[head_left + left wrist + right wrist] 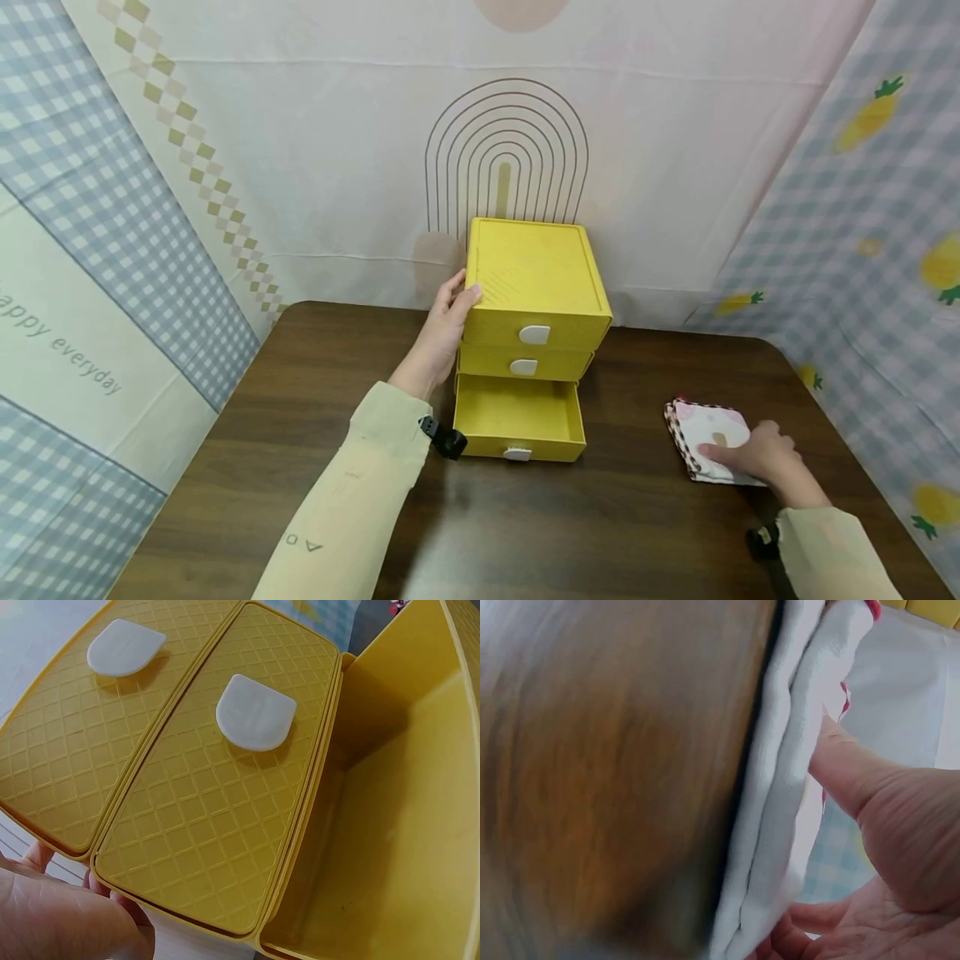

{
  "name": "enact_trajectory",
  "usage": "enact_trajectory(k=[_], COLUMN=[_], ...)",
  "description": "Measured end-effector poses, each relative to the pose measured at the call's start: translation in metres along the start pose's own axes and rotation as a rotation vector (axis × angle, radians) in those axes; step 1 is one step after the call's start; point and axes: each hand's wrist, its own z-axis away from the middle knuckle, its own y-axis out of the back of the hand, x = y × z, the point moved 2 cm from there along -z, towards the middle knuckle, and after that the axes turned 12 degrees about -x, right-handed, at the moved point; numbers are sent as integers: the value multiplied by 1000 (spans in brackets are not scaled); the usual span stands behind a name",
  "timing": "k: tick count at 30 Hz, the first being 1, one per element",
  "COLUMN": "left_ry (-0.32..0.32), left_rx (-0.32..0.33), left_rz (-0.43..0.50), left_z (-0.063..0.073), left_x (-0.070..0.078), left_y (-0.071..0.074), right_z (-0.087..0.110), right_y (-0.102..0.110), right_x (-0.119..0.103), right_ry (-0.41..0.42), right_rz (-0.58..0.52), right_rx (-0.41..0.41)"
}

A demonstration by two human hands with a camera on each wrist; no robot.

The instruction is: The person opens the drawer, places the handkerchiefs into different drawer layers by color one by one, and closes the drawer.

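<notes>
A yellow drawer unit (536, 262) with white tab handles stands at the back of the table; its bottom drawer (519, 448) is pulled out and its inside looks bare. My left hand (438, 337) rests against the unit's left side, thumb near the top front corner and fingers along the wall. In the left wrist view, two upper drawer fronts (191, 817) are pushed in. To the right lies a folded white cloth (701, 425) with a checked edge. My right hand (768, 458) grips its right side, thumb on top and fingers at the edge (776, 825).
The dark wooden table (592, 533) has rounded back corners. A pale printed curtain (337, 167) hangs right behind the unit, and checked cloth (847, 275) hangs along the right side. The pulled-out drawer juts toward the front between my two arms.
</notes>
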Motion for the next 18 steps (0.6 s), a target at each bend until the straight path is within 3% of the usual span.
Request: enact_trajectory(k=[11, 18], left_ry=[12, 11], left_rx=[9, 12], left_rz=[-4, -14], left_z=[-2, 0], left_x=[0, 0], left_y=[-2, 0], right_z=[3, 12], right_y=[-7, -5], right_x=[-9, -18], right_ry=[8, 91], right_rz=[73, 43], right_rx=[58, 117])
